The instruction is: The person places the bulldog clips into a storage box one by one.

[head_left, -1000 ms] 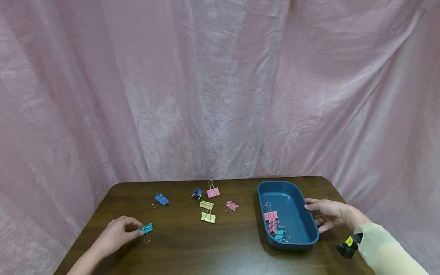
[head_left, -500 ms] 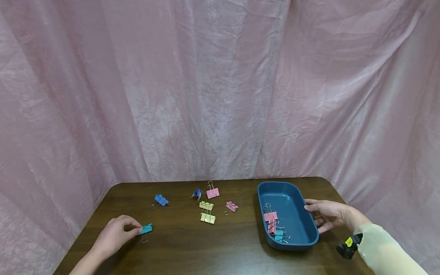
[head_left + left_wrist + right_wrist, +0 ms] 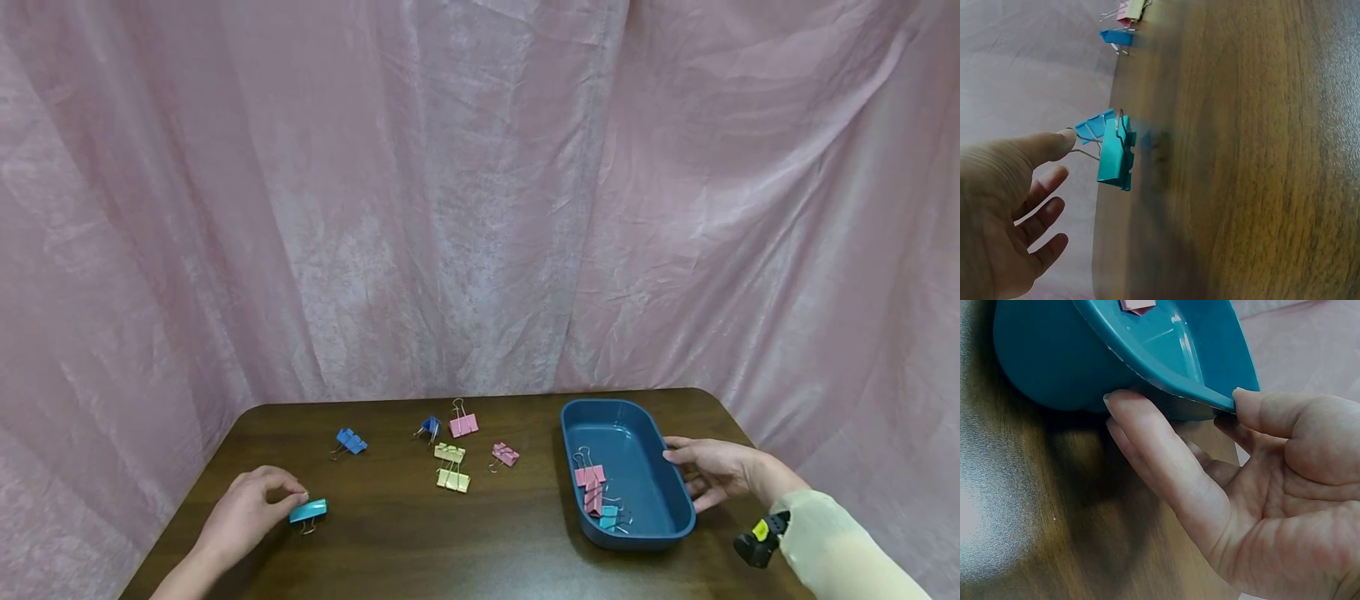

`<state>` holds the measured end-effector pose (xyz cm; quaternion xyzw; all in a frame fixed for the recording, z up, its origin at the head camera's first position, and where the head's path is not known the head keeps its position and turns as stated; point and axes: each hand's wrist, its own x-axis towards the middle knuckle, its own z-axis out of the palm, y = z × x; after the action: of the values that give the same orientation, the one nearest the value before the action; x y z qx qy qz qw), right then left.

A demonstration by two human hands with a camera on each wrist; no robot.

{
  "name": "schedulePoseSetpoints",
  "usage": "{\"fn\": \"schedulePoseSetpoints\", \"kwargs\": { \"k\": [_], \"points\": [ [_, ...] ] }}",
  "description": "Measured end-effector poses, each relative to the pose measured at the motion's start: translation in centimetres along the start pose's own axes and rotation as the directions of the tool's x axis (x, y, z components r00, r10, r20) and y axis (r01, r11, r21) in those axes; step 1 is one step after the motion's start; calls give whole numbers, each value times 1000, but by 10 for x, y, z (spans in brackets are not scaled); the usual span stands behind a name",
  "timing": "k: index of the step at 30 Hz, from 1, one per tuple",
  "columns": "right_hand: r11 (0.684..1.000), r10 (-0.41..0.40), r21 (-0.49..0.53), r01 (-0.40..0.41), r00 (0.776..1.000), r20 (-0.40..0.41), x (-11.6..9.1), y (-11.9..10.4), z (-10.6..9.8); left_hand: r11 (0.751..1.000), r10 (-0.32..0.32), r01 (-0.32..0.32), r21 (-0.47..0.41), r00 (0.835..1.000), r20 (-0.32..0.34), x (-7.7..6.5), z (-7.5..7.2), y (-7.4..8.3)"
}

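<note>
My left hand [image 3: 243, 517] pinches a teal binder clip [image 3: 307, 511] by one wire handle, between thumb and fingertip. In the left wrist view the clip [image 3: 1112, 156] hangs off the thumb tip, its other wire handle standing out, and the remaining fingers are spread loosely. At the right, my right hand [image 3: 716, 471] holds the side of a deep blue tray [image 3: 641, 467]. The right wrist view has its thumb [image 3: 1266, 412] at the rim and its fingers against the outer wall. Two pink clips [image 3: 593, 498] and a teal clip [image 3: 608, 517] lie in the tray's near left part.
On the brown table [image 3: 390, 550] lie two blue clips [image 3: 351, 441], two pink clips [image 3: 463, 425] and two yellow clips [image 3: 453, 481], around the back middle. A pink curtain [image 3: 480, 200] hangs behind the table's far edge.
The teal clip has turned in my left fingers, so its smooth back shows on top, and it has shifted slightly left and down. The right hand keeps its place on the tray.
</note>
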<state>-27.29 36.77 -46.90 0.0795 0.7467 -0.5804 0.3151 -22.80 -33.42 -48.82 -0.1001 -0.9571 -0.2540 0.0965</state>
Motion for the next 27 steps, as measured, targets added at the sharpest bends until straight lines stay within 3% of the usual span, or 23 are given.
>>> {"fn": "schedulePoseSetpoints", "kwargs": {
  "k": [14, 27],
  "points": [
    [1000, -10, 6, 10, 1000, 15, -1, 1, 0, 996, 92, -93, -9, 992, -87, 5, 1, 18],
    [1000, 27, -4, -27, 998, -48, 0, -1, 2, 995, 96, -97, -21, 993, -62, 11, 1, 36]
  ]
}}
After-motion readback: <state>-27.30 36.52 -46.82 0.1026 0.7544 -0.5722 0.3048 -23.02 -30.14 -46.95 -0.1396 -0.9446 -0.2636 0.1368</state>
